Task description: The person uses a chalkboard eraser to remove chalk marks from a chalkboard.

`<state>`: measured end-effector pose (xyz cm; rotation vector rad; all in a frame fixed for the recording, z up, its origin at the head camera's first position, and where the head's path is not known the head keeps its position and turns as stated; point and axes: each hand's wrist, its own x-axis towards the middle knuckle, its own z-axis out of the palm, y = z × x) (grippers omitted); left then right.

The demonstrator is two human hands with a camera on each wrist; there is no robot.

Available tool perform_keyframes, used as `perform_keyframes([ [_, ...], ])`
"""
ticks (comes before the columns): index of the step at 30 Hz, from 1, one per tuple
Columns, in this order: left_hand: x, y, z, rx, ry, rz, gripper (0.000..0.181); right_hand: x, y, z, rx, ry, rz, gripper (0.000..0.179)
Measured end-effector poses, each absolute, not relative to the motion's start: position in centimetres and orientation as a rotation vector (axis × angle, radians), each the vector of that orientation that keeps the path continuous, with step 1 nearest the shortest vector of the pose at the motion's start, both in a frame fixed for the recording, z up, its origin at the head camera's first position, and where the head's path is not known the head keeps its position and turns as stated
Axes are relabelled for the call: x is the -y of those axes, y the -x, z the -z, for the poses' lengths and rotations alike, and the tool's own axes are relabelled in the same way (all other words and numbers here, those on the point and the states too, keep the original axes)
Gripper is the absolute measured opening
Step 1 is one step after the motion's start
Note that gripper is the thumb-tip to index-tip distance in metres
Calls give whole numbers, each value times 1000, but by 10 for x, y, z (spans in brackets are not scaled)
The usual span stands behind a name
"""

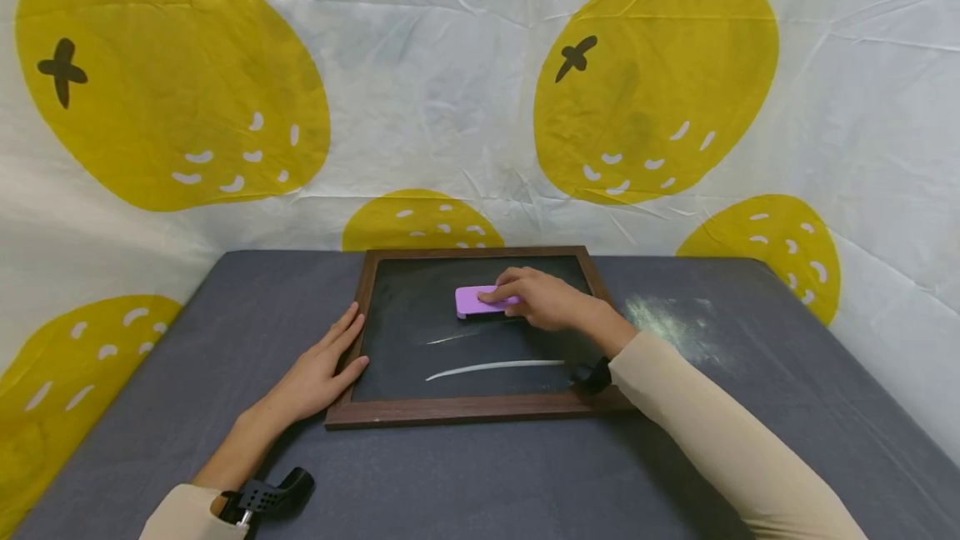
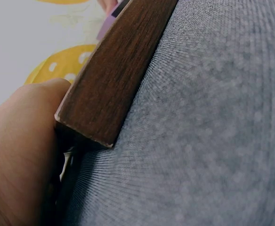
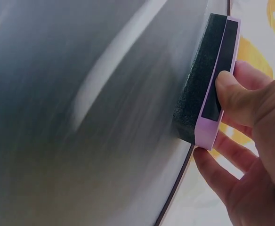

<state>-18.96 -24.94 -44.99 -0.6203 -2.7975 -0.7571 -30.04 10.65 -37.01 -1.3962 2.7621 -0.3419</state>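
Evidently, the purple eraser [image 1: 474,302] sits at the upper middle of the blackboard [image 1: 405,294], above two chalk strokes. The right hand [image 1: 551,302] pinches it between thumb and fingers; the left hand [image 1: 318,373], fingers spread, rests against the left side of the wooden frame [image 1: 480,410].

Risks, in my judgement: should the left hand lift, sideways drag could slide the frame across the table cloth [image 1: 465,482]. The dark wrist device [image 1: 592,376], low over the board, might smudge the thick lower stroke [image 1: 495,367]. A tilted eraser could bring its hard edge onto the surface.

Materials: the eraser is a rounded oblong shell over a coarse, dark pad. The frame is brown, grained, square-cornered, with pale wear along its edges. The cloth is ribbed grey, bearing a powdery white patch [image 1: 667,319]. The upper stroke [image 1: 452,339] is thin and faint.
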Motion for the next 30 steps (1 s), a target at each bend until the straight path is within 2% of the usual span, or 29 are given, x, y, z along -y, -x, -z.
perform_keyframes([
  [7,249,188,451,2806,610,769,65,-131,309,371,-2836,1337,328,42],
  [14,246,187,451,2805,601,794,64,-144,303,371,-2991,1140,184,41],
  [24,248,187,449,2813,585,753,62,-135,289,378,-3203,966,151,23],
  [30,248,189,450,2811,592,728,63,-118,286,383,-3238,884,173,27],
])
